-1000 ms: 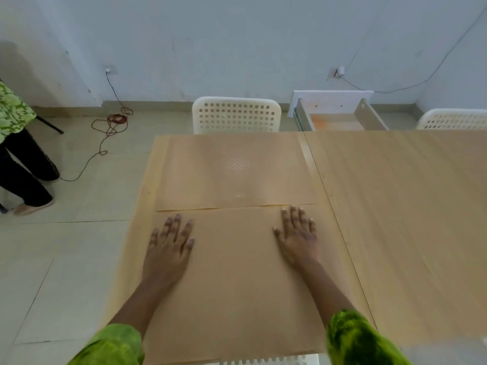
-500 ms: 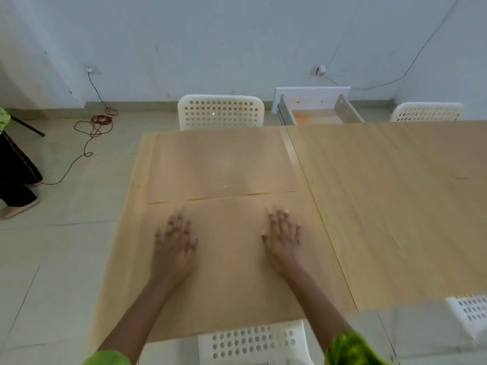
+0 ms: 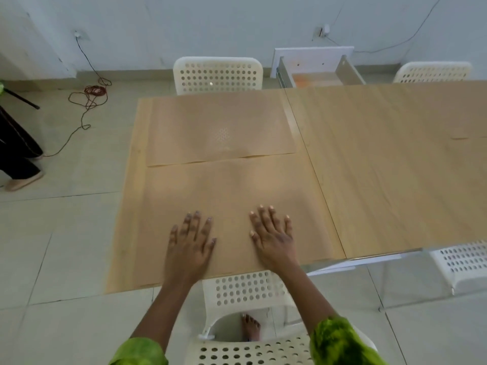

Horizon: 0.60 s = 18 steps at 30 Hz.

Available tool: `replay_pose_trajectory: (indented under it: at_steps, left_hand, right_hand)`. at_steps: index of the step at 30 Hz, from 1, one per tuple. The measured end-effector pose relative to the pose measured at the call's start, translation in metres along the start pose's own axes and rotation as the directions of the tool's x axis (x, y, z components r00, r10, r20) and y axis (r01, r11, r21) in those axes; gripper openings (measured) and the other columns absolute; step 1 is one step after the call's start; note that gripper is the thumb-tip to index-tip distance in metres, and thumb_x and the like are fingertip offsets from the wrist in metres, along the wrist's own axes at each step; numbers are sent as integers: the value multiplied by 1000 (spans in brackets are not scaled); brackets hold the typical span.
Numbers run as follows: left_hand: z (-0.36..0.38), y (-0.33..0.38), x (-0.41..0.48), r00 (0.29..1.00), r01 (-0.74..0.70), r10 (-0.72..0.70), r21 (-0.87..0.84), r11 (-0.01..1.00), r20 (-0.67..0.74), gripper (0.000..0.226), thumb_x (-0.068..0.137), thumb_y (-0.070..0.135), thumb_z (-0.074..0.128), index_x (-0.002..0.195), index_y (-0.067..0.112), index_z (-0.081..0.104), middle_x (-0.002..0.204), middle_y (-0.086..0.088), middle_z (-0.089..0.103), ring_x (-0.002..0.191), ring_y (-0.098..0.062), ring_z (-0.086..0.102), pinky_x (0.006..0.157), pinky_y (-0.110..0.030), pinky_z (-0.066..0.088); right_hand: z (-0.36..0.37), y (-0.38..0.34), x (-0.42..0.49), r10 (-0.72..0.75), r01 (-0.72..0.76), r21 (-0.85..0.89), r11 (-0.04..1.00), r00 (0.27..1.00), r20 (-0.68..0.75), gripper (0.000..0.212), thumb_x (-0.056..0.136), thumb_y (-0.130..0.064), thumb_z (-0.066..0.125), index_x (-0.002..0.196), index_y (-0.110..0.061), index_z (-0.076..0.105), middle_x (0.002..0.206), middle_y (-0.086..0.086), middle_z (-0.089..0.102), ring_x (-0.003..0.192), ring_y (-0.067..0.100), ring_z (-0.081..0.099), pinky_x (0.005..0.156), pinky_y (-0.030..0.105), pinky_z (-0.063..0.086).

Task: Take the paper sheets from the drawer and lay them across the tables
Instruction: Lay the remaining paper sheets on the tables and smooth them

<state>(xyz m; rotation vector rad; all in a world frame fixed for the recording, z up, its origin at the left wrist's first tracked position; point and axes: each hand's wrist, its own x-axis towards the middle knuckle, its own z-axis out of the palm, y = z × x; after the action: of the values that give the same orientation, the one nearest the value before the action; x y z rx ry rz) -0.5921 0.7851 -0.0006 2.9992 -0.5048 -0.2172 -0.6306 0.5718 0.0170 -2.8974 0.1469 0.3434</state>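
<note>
Two brown paper sheets lie flat on the left wooden table [image 3: 129, 206]. The far sheet [image 3: 218, 127] covers the table's back half; the near sheet [image 3: 232, 185] covers the front half and meets it edge to edge. My left hand [image 3: 191, 241] and my right hand [image 3: 272, 233] rest palm down with fingers spread on the near sheet, close to the table's front edge. Neither hand holds anything. Behind the tables a white drawer [image 3: 316, 67] stands pulled open, with something orange-brown inside. The right table [image 3: 395, 167] adjoins the left one.
White perforated chairs stand at the far side [image 3: 217, 73], far right [image 3: 433, 72], right front [image 3: 463, 262], and directly under me [image 3: 245, 291]. A red cable [image 3: 92, 93] coils on the tiled floor at left. Another person's leg and foot [image 3: 18, 164] show at the left edge.
Both hands have slid back over the near sheet toward the table's front edge and closer together. The camera has pulled back, bringing the chair below me into view.
</note>
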Motion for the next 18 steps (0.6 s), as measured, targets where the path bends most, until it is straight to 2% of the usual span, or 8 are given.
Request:
replay_pose_trajectory:
  at_steps: [3,7,11,13,16,18]
  left_hand:
    - [1,-30,-3,996,83,-83,-7,997,-23,70,91,57,1,141,24,37,150,-9,36,139,-27,33,109,-43,16]
    - [2,-52,-6,987,158,-160,-52,986,-33,68,90,57,11,143,23,35,153,-10,30,141,-29,28,111,-47,19]
    - [0,-58,-11,975,218,-221,-73,973,-38,68,87,54,12,146,24,28,156,-6,22,143,-27,22,113,-48,17]
    - [-1,-59,-11,973,226,-228,-62,972,-30,70,86,55,8,147,25,24,157,-4,20,144,-26,20,114,-48,14]
    - [-6,-59,-10,974,226,-226,-46,973,4,73,83,56,1,149,26,14,159,-1,10,146,-23,11,115,-46,6]
    - [-11,-60,-8,975,219,-217,-52,974,49,64,92,53,6,149,25,5,159,1,0,147,-19,0,116,-44,0]
  right_hand:
    - [-6,37,-3,88,-88,-16,996,996,-36,65,80,-55,-14,141,-34,-16,153,-8,-19,137,11,-25,112,42,-16]
    - [-13,70,-8,196,-198,-7,980,977,-86,71,78,-52,-13,147,-32,-8,158,-8,-10,142,10,-17,115,43,-10]
    - [-11,73,-10,203,-204,-1,979,975,-93,66,79,-51,-14,142,-31,-16,158,-8,-10,137,7,-22,114,43,-11]
    - [-12,72,-10,207,-208,2,978,975,-76,68,79,-51,-14,144,-31,-14,158,-7,-10,141,10,-19,115,45,-10]
    - [-20,72,-10,223,-222,33,974,975,-15,60,93,-49,3,148,-28,-6,159,-5,-10,145,14,-15,116,47,-10]
    - [-26,68,-10,255,-251,166,954,967,0,55,99,-42,15,149,-26,-2,159,-3,-7,145,14,-14,115,46,-12]
